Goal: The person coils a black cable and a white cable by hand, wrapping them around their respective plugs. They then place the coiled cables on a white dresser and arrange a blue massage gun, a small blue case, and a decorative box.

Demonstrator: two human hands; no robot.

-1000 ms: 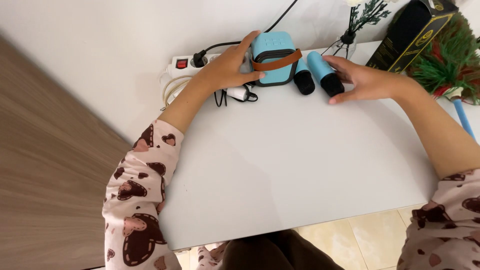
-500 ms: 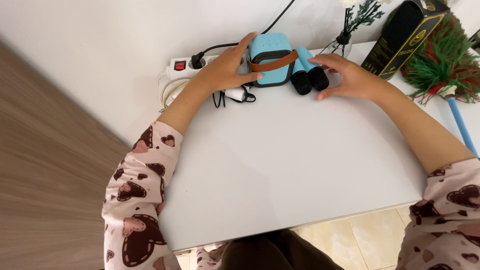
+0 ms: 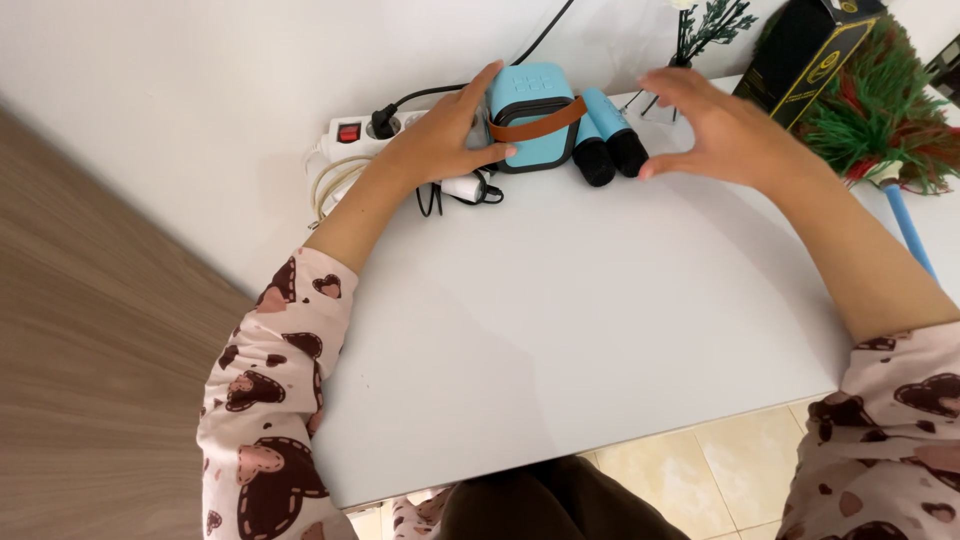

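Left hand (image 3: pixel 440 140) grips the blue speaker (image 3: pixel 530 115) at the counter's (image 3: pixel 600 320) far edge. Right hand (image 3: pixel 725 130) open beside two microphones (image 3: pixel 610 150). Best kept steady while mics align.

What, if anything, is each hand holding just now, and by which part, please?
The left hand grips the small blue speaker by its left side, thumb on the front. The right hand is open and holds nothing, hovering beside the two blue microphones.

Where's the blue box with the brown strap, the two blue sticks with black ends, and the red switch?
blue box (image 3: pixel 530 105), head view, on its top face.
blue sticks (image 3: pixel 600 140), head view, on the near stick's middle.
red switch (image 3: pixel 348 132), head view, on the power strip's end.
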